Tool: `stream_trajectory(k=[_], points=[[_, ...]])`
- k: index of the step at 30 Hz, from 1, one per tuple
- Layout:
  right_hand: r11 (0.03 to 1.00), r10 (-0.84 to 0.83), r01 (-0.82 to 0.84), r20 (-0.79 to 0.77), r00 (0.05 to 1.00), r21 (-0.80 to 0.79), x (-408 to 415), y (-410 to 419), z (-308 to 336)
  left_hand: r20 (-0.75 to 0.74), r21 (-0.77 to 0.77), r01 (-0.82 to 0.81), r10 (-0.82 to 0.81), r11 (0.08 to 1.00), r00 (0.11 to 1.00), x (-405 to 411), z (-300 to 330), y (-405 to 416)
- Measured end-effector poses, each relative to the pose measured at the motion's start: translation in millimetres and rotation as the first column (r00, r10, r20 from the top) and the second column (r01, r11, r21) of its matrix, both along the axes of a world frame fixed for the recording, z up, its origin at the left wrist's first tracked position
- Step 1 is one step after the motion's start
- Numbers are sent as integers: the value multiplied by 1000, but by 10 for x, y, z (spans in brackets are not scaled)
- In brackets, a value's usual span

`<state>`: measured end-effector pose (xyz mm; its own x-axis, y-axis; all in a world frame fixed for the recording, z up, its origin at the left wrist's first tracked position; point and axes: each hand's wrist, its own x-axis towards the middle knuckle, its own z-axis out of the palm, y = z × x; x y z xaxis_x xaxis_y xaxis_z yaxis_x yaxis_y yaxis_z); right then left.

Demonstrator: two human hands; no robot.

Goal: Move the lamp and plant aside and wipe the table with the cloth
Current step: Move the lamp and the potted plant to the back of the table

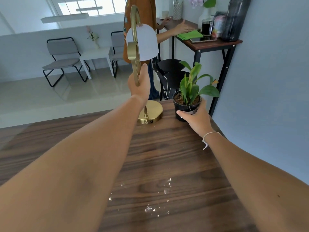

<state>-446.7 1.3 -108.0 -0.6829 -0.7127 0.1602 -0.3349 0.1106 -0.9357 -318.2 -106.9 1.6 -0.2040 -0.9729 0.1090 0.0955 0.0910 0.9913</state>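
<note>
A brass lamp with a white dome shade stands at the far end of the dark wooden table, its round base on the surface. My left hand grips the lamp's stem. To its right is a green plant in a black pot, near the far right corner. My right hand wraps around the pot's near side. Drops of water lie on the table between my forearms. A green cloth lies on a high side table beyond.
A person in an orange top stands at the high side table, which holds a phone, jars and a dark jug. A blue wall runs along the right. Black stools stand below the side table; grey chairs and a white table sit far left.
</note>
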Motion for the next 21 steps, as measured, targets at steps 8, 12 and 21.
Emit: stream_trajectory(k=[8,12,21], points=[[998,59,-59,10,998,16,7,184,-3,129,-65,66,-58,996,990,101,-39,6],[996,22,-23,22,1000,81,43,349,44,345,-57,109,-83,992,935,257,-151,84],[985,-31,43,-74,997,166,367,1021,230,552,-51,193,-133,980,823,1000,-316,574]])
